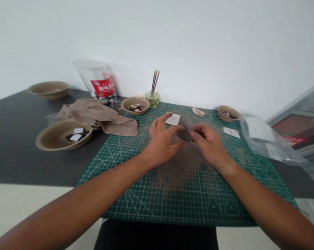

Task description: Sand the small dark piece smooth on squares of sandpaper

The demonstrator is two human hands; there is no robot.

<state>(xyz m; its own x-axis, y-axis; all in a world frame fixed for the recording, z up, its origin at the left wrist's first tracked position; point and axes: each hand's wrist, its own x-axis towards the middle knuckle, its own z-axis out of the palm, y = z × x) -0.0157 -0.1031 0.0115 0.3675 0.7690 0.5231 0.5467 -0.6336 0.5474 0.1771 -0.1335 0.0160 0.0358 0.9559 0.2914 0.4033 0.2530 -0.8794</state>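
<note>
- Left hand (pixel 162 139): over the green mat (pixel 198 201), partly spread; cannot tell whether it grips.
- Right hand (pixel 207 142): over the mat, pinching a blurred grey piece (pixel 186 133).

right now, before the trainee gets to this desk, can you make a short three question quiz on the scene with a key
1. Multiple choice: how many bowls are in view?
a) two
b) four
c) six

2. True or false: the brown cloth lies entirely off the green mat.

3. Short answer: which of the person's hands is nearer the plastic bag at the mat's edge?

Key:
1. b
2. False: one end of the cloth rests on the mat.
3. The right hand.
</note>
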